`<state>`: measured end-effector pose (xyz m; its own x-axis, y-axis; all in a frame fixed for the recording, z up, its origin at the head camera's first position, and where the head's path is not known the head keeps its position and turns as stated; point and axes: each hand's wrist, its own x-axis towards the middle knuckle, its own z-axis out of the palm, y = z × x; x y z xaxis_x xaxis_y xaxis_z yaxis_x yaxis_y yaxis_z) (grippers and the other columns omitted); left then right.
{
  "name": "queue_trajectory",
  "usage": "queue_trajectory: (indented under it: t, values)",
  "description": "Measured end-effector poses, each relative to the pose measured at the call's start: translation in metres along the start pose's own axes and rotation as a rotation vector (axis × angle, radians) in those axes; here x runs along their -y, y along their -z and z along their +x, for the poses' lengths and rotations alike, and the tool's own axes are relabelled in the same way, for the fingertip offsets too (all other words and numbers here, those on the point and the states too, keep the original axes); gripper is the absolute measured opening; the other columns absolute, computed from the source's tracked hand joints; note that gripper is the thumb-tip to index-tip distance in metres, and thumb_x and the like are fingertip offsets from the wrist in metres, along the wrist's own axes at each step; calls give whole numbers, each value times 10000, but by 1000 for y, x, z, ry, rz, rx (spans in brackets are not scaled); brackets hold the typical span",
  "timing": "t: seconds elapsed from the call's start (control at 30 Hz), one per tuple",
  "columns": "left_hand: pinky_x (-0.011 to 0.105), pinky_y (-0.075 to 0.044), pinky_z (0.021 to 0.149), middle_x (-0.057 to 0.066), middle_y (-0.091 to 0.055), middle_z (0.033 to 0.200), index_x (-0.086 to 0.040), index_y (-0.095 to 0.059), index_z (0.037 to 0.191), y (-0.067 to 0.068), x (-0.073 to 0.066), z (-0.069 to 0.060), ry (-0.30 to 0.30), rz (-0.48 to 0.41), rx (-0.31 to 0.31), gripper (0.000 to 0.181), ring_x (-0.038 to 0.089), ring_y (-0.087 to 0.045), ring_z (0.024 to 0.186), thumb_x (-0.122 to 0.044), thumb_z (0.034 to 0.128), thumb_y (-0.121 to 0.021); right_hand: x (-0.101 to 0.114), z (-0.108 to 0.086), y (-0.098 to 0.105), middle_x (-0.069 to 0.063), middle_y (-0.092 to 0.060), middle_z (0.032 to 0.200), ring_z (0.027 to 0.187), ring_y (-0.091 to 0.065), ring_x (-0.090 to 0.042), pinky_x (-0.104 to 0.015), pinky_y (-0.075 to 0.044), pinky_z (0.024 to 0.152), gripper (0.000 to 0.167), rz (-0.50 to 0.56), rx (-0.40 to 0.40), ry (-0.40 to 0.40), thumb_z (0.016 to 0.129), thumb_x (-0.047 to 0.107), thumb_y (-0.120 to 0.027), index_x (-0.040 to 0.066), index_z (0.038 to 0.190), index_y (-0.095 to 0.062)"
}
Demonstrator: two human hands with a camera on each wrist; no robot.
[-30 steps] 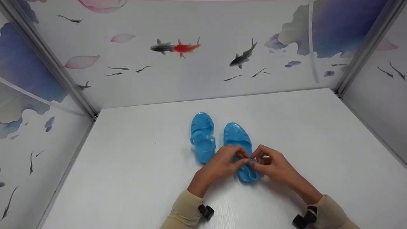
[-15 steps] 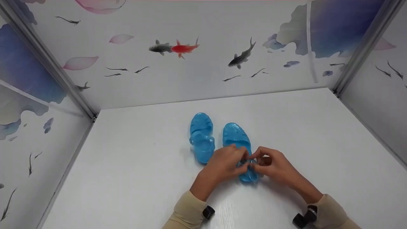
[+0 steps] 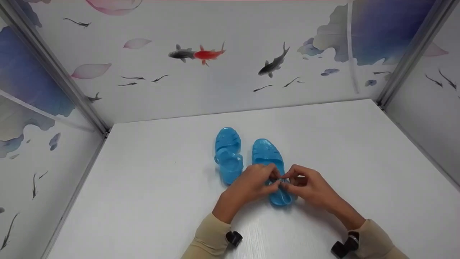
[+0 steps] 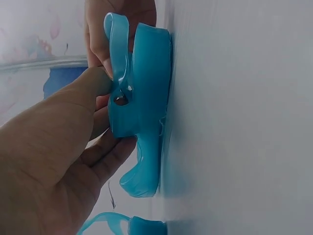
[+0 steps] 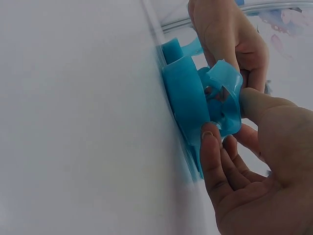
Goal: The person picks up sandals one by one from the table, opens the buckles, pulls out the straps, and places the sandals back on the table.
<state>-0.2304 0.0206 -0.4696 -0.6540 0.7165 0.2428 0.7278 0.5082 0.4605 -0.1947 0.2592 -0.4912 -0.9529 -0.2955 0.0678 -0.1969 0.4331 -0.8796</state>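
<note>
A pair of translucent blue jelly sandals lies on the white table, toes pointing away. Over the heel end of the right sandal (image 3: 266,150), my left hand (image 3: 248,185) and right hand (image 3: 312,185) meet, thumbs and forefingers pinching its ankle strap (image 4: 119,46) from either side. In the left wrist view, a hole shows in the strap by my left thumb. My right fingertips rest along the sandal's side in the right wrist view. The strap's fastening is mostly hidden behind my fingers. Close to my left hand stands the left sandal (image 3: 229,140), its strap across the ankle opening.
The white tabletop (image 3: 151,187) extends to both sides of the sandals. Printed panels with fish and petals enclose it, including the back wall (image 3: 230,93) and side walls. A black wrist device (image 3: 234,238) sits at my left cuff, another (image 3: 345,246) at my right.
My left hand turned and shifted slightly at the strap half a second ago, then came back to nearly its earlier place. The right hand and both sandals have hardly moved.
</note>
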Motion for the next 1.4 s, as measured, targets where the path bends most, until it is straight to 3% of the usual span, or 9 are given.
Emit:
queue_trajectory:
  t: [0.33,0.5,0.63,0.83,1.03,1.27,1.4]
  values:
    - [156,-557,1014,-13,-816,1247,-143,-744,1311,1,10,-1,28,-214,43,285,37,-760,1154,-293,1071,-710,2,-2,9,-89,-684,946,782,-686,-169,-224,-576,692,272,-20,43,-77,994,356,-808,158,1169,-747]
    - [170,-562,1015,-52,-804,1282,-214,-769,1365,2,11,-1,87,-271,76,348,20,-743,1187,-359,1052,-725,6,-3,21,-59,-753,1058,835,-688,-190,-236,-589,725,239,-65,62,-77,1019,356,-774,158,1152,-759]
    - [163,-571,971,-92,-817,1228,-257,-793,1323,0,10,0,156,-310,63,326,-17,-738,1114,-376,1021,-761,9,-4,24,-18,-773,1047,815,-653,-184,-232,-549,674,212,-116,56,-80,998,377,-799,204,1120,-802]
    - [177,-573,952,-106,-826,1148,-250,-793,1238,-3,9,0,220,-341,36,248,-33,-723,1037,-363,1019,-766,13,-2,17,19,-767,940,777,-656,-164,-235,-553,639,185,-184,12,-68,959,361,-845,204,1052,-813]
    - [187,-579,958,-105,-828,1123,-221,-789,1225,-2,9,-2,228,-397,23,219,-40,-731,1034,-310,1026,-769,18,-4,3,-18,-785,896,779,-732,-143,-226,-610,677,189,-129,-39,-64,941,270,-868,113,1024,-802]
    - [200,-583,963,-137,-827,1107,-238,-794,1232,-1,11,-3,254,-462,29,232,-33,-730,1059,-322,1015,-787,22,-5,-6,-28,-780,904,795,-746,-110,-200,-608,703,162,-156,-95,-42,939,196,-867,80,1008,-777]
    - [206,-585,960,-149,-828,1088,-245,-796,1227,-3,10,-2,279,-481,26,230,-31,-730,1054,-332,1015,-787,22,-7,-4,-43,-788,953,824,-765,-112,-191,-613,741,226,-139,-84,-71,975,234,-833,57,1090,-753]
